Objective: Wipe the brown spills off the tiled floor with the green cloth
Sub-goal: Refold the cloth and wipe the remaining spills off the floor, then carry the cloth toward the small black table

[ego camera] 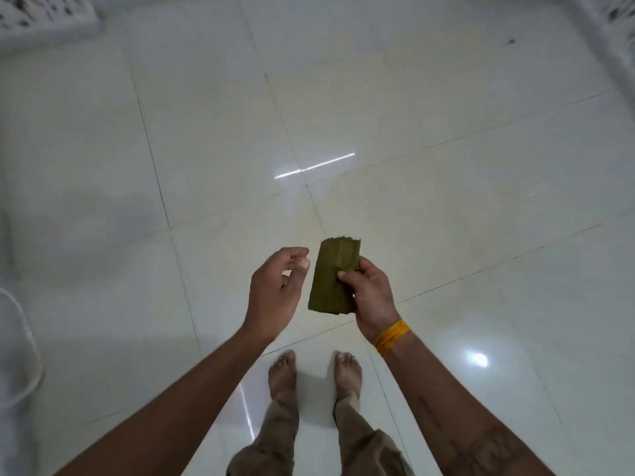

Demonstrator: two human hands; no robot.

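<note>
Nearest me, my right grip point(369, 297) holds the folded green cloth point(335, 278), thumb pinching its face, fingers behind. My left grip point(278, 290) hangs just beside the cloth, not touching, fingers loosely curled and holding nothing. The cloth looks light, soft and limp, the folds keeping it flat; I judge it best taken across its middle so the layers stay together. Beyond both grips lies the glossy tiled floor point(213, 139), probably slippery under the cloth. I cannot pick out distinct brown spills.
</note>
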